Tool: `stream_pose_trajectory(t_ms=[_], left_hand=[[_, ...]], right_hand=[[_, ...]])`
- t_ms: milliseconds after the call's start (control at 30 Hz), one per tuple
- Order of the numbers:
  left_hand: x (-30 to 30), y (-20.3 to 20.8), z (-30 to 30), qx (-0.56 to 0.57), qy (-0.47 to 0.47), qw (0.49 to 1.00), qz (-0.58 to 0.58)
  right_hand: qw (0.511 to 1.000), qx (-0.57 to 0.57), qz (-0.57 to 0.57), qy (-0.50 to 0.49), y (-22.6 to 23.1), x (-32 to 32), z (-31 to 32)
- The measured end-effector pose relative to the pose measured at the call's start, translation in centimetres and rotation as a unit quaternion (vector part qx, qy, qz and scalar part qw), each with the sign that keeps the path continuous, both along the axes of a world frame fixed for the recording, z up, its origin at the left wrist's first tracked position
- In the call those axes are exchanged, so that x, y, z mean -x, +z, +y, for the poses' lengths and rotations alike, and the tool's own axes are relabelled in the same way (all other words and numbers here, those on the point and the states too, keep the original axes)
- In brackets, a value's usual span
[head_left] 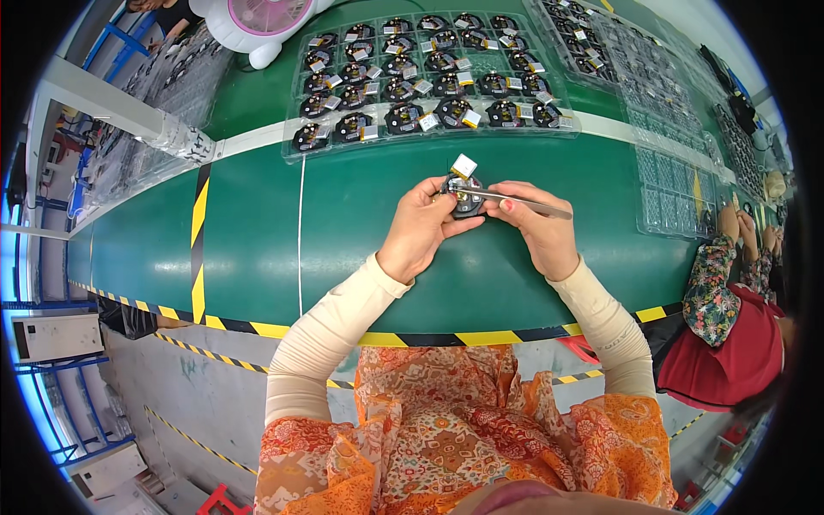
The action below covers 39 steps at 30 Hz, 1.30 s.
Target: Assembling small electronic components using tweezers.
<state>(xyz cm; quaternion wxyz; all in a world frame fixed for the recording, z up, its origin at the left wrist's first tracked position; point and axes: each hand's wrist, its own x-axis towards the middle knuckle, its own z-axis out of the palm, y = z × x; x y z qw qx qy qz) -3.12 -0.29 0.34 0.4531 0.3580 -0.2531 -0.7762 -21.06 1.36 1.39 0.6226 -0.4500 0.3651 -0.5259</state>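
Now | left hand (419, 223): narrow, gripping black module (468, 207) | right hand (539, 230): narrow, pinching metal tweezers (542, 207)

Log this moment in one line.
left hand: holds round black electronic module; right hand: holds slim grey metal tool, tip at module

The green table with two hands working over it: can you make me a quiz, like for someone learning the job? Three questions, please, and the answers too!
1. True or false: the left hand is holding a round black part.

2. Which hand holds the thin metal tool?
A) left
B) right
C) neither

3. Fill in the colour: the striped tape along the near edge of the green table is black and ____.

Key:
1. True.
2. B, the right hand.
3. Yellow.
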Motion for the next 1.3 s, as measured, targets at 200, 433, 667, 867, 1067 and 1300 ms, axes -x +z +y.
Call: stream_pose_trajectory(t_ms=[200,433,667,867,1067,1300], left_hand=[[0.02,-0.12,0.02,0.004,0.0,1.0,0.004],[0.38,0.21,0.21,0.019,-0.008,1.0,-0.012],[0.47,0.16,0.24,0.027,-0.014,1.0,-0.001],[0.44,0.14,0.26,0.033,-0.011,0.999,0.0],[0.38,0.0,0.33,0.04,-0.016,0.999,-0.003],[0.32,0.5,0.39,0.05,-0.042,0.998,-0.016]], right_hand=[[0.999,-0.029,-0.023,-0.009,0.07,-0.05,0.0],[0.991,-0.116,-0.067,-0.026,-0.05,0.41,-0.33],[0.989,-0.128,-0.068,-0.037,0.03,0.46,-0.22],[0.988,-0.132,-0.066,-0.041,-0.32,0.52,-0.06],[0.989,-0.134,-0.057,-0.032,0.09,0.56,-0.02],[0.992,-0.119,-0.04,-0.026,0.6,0.86,-0.19]])
